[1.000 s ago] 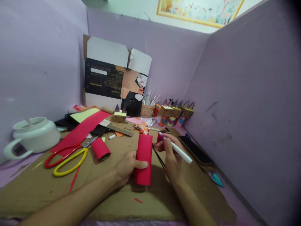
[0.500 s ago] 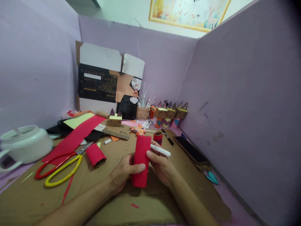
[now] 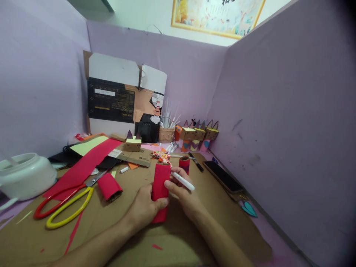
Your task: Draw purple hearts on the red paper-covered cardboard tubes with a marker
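A red paper-covered tube (image 3: 161, 185) stands nearly upright in front of me, over the cardboard sheet. My left hand (image 3: 147, 207) is wrapped around its lower left side, thumb across the front. My right hand (image 3: 182, 191) has a white marker (image 3: 183, 180) between its fingers, and its thumb presses on the tube's right edge. Faint dark lines show near the tube's top. Behind my right hand stands a shorter red tube (image 3: 184, 164) with dark markings. Another red tube (image 3: 109, 187) lies to the left, and a white marker cap (image 3: 124, 169) rests beyond it.
Scissors (image 3: 66, 202) with red and yellow handles lie at left beside a red paper strip (image 3: 86, 165) and a white pot (image 3: 26, 176). A phone (image 3: 222, 176) lies at right. Cardboard cat figures (image 3: 189, 134) and a basket of markers (image 3: 167, 134) stand at the back.
The view has shifted slightly. My right fingers have moved up behind the tube's upper right edge, and the marker now tilts more steeply. My left hand still grips the tube.
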Demonstrator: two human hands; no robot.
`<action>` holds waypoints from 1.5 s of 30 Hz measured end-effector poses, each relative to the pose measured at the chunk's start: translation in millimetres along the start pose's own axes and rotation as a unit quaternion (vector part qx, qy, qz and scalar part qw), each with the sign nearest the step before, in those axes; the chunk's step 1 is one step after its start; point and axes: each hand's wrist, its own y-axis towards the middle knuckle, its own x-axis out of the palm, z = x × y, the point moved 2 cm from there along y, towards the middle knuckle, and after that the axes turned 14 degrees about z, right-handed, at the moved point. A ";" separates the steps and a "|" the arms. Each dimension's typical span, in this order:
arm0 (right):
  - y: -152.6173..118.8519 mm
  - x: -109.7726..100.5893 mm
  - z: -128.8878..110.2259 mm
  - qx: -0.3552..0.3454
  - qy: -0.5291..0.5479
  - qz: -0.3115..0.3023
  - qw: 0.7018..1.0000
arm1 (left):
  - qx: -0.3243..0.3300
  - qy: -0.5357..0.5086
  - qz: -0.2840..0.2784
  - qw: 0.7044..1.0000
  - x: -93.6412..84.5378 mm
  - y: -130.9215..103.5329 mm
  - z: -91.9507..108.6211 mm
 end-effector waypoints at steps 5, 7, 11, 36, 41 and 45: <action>3.3 -13.0 -14.8 -0.105 -0.050 0.118 0.986 | -0.117 -0.080 0.001 0.990 0.8 0.4 -3.6; 1.9 -16.7 -19.9 -0.132 -0.063 0.139 0.979 | -0.143 -0.101 0.004 0.985 1.2 0.5 -4.6; -4.4 -15.0 -21.6 -0.181 -0.143 0.117 0.966 | -0.133 -0.108 0.016 0.985 1.4 2.4 -5.8; -4.1 -8.9 -14.1 -0.251 -0.241 0.098 0.932 | -0.126 -0.091 0.016 0.988 2.5 2.4 -3.7; -3.9 -7.9 -13.4 -0.250 -0.239 0.100 0.933 | -0.123 -0.095 0.005 0.988 3.2 2.6 -5.0; -2.7 -5.8 -11.5 -0.248 -0.227 0.095 0.937 | -0.115 -0.087 0.005 0.990 3.6 3.9 -7.3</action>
